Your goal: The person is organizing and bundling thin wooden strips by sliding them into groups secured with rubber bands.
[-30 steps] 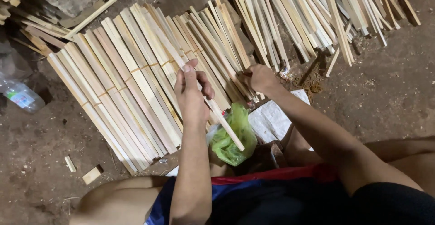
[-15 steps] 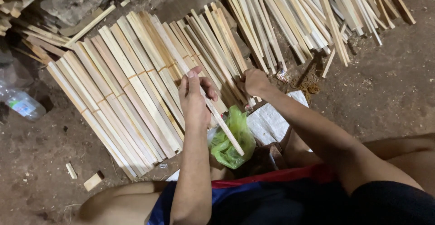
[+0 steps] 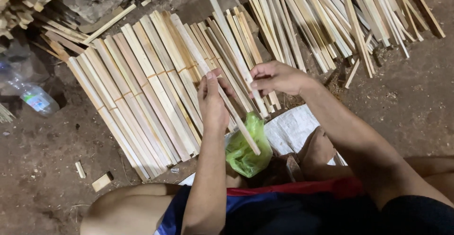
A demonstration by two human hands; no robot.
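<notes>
The left hand grips a slat, fingers closed around it. Its long axis runs from 11 to 5 o'clock, over the green bag. The right hand, at 2 o'clock, pinches another stick.

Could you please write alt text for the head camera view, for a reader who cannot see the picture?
A seated person's left hand holds one thin wooden strip slanting over a row of flat bamboo slats on the dirt floor, while the right hand reaches to the slats beside it. A green plastic bag lies near the knees, and a plastic bottle lies at the far left.
</notes>
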